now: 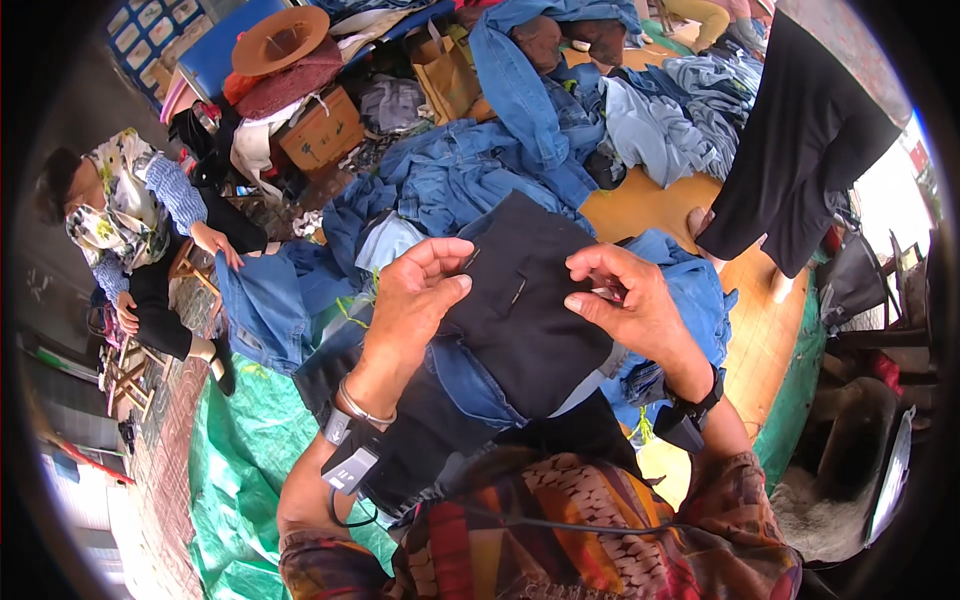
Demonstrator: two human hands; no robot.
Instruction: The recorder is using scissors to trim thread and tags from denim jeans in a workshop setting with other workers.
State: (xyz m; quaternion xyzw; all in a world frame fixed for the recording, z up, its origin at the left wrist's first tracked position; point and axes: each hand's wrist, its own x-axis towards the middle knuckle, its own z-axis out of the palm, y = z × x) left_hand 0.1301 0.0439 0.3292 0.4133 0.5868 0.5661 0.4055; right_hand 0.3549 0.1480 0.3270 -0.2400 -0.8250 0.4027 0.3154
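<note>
Across my lap lies a piece of black cloth [540, 345], with a small pale mark or slit near its middle and blue denim [470, 385] beneath it. My left hand [415, 310] is above the cloth's left side, its thumb and forefinger bent toward each other around a small dark thing [472, 258] that I cannot make out. On the opposite side, my right hand [635, 305] hovers with its fingers curled and a gap between thumb and forefinger. Nothing shows clearly in it.
Heaps of blue jeans [450, 165] spread ahead, with a cardboard box [322, 130] and a brown hat [280, 40] behind. At left a seated person [140, 230] touches denim. Someone in black trousers [800, 150] stands at right. Green sheeting [240, 450] covers ground.
</note>
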